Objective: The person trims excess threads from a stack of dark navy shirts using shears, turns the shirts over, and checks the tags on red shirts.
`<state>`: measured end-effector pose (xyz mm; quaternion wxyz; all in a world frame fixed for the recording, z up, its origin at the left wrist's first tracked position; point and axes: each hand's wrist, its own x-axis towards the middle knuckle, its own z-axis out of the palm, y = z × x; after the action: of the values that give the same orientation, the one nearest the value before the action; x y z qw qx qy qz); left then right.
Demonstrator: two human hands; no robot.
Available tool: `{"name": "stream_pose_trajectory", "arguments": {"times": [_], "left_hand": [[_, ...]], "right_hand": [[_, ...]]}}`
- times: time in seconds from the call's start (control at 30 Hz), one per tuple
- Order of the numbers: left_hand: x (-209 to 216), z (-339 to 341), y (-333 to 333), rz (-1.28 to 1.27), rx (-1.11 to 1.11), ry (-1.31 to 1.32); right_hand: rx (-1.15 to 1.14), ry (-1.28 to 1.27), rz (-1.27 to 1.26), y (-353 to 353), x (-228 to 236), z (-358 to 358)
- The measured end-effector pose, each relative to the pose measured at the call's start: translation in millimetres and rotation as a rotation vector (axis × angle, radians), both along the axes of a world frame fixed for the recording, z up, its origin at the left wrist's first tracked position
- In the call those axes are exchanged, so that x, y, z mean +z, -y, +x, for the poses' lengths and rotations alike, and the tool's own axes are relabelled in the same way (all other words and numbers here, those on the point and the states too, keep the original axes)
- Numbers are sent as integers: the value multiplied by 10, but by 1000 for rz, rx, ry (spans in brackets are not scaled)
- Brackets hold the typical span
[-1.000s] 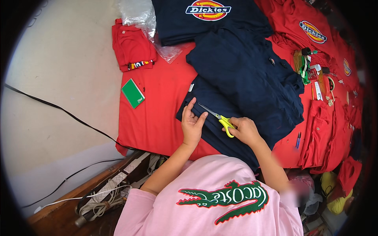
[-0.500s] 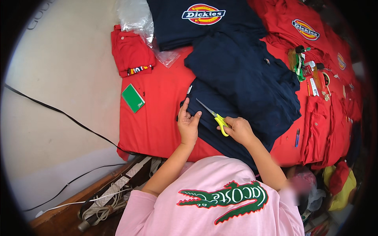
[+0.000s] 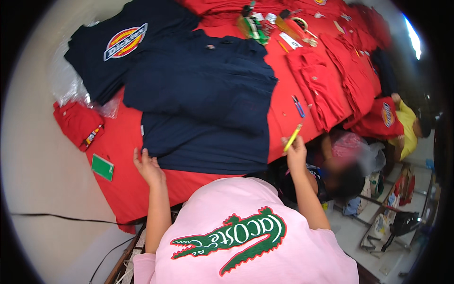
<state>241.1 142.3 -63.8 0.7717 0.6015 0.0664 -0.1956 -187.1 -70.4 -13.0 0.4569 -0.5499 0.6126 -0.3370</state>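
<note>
The right hand [image 3: 297, 152] has its grip closed around yellow-handled scissors [image 3: 292, 137], held up off the red tabletop [image 3: 283, 102], their long axis tilted up and to the right. The left hand [image 3: 148, 166] lies open-fingered at the navy shirt's [image 3: 208, 104] near edge, holding nothing.

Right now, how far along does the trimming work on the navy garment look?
Looks done: the navy garment lies spread flat on the red cloth. In hand: the right hand holds yellow-handled scissors lifted off the garment, while the left hand rests at its lower edge. Left: red garments lie piled at the right.
</note>
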Motion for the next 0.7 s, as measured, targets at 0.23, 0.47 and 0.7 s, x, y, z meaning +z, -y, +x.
{"name": "stream_pose_trajectory", "arguments": {"times": [0.23,0.47,0.7], "left_hand": [[-184,360,50,-54,7,-54],[-8,523,-172,240,-105,137],[-196,450,-362,240,-89,139]], "right_hand": [[192,-437,29,-611,-240,187],[79,-72,170,-474,-478,-216],[19,355,284,-534,-547,-203]]}}
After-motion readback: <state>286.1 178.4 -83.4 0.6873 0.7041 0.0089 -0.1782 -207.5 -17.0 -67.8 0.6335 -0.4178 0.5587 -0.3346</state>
